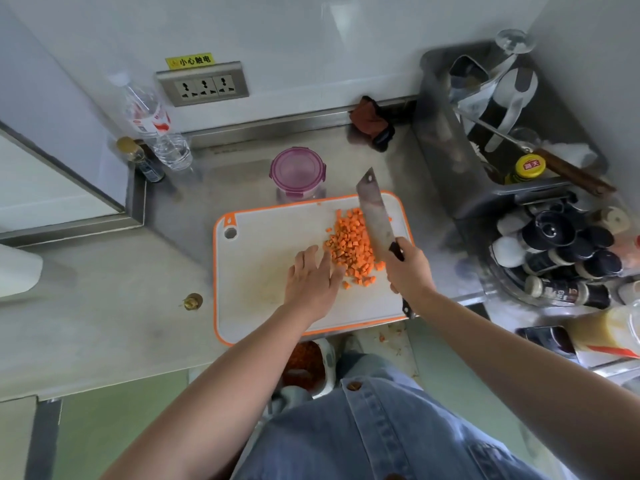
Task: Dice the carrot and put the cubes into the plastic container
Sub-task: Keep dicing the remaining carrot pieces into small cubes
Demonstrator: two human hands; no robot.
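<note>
Cubes (351,249) lie heaped between the hands: left hand (313,280), fingers straight, touches their left edge; right hand (410,270) grips the knife (375,214) at their right.

i find the widest room on the grey counter (104,289) at left of frame and on the left half of the cutting board (256,261). at board centre my left hand (311,282) lies flat against the carrot cubes (351,249); my right hand (410,268) grips the cleaver (375,216), walling their right side. the plastic container (298,173), lid on, stands just above the board's top edge. a metal rack (446,140) and spice jars (554,244) crowd the right; a water bottle (156,126) the upper left.
</note>
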